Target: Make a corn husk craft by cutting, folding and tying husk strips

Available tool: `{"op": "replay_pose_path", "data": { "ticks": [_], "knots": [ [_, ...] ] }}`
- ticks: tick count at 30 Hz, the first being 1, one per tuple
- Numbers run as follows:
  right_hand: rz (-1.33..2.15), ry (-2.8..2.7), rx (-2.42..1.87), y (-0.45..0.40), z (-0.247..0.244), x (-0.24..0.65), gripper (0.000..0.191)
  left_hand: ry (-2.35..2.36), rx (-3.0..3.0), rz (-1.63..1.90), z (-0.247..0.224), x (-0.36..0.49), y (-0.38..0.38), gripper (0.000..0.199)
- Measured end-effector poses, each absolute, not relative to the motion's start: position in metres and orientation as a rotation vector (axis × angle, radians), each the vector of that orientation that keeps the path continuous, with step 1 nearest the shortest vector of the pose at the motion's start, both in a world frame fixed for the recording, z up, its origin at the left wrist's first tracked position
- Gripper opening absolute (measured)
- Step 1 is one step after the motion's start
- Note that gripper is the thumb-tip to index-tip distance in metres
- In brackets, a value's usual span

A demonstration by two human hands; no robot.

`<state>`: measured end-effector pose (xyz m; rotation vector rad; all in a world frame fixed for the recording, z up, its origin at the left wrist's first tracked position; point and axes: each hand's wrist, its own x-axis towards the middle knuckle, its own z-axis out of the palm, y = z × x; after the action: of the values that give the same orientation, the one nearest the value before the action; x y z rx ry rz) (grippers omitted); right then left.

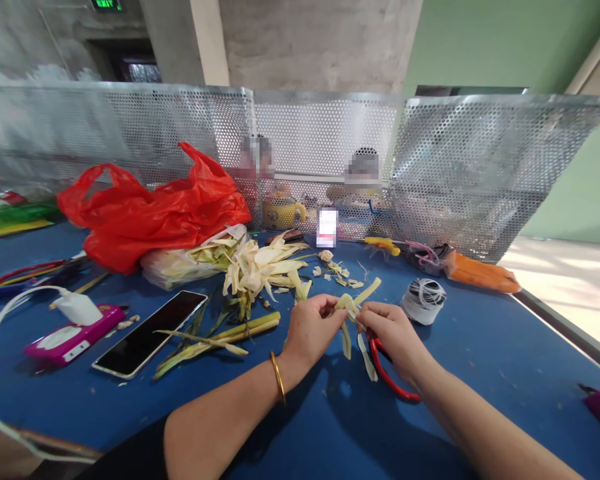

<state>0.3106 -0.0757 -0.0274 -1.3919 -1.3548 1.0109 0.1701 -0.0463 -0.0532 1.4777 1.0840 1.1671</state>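
Pale corn husk strips (350, 304), crossed or knotted together, are pinched between both hands just above the blue table. My left hand (307, 330) is closed on their left side, thumb and fingers pressed together. From the right, my right hand (391, 331) pinches the same strips; its fingertips partly hide the spot it grips. Loose strip ends stick up to the right and hang below. Under my right hand lie red-handled scissors (399, 391), partly covered. A spool of white thread (424, 303) stands just beyond that hand. A pile of corn husks (260, 267) lies past my left hand.
Left of my hands are green stalks (220, 343), a black phone (153, 333) and a purple power strip (75, 337) with a white cable. A red plastic bag (155, 213) sits behind. Perforated metal panels (325, 133) border the back; people are beyond them.
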Motion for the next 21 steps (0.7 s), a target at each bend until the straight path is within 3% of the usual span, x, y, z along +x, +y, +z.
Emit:
{"op": "replay_pose_path", "data": {
  "ticks": [11,16,21],
  "knots": [
    [0.989,-1.34,-1.401,-0.0746,-0.029,0.3111,0.021,1.114,1.576,1.151,-0.0486,0.1697,-0.0509,0.018],
    [0.698,-1.611,-1.465,-0.0739,-0.0345,0.3143,0.029,1.148,1.669,1.132,-0.049,0.1691,-0.0506,0.015],
    [0.504,-1.646,-1.479,-0.0769,-0.0335,0.3158,0.014,1.169,1.755,1.12,-0.0493,0.1686,-0.0517,0.017]
  ]
}}
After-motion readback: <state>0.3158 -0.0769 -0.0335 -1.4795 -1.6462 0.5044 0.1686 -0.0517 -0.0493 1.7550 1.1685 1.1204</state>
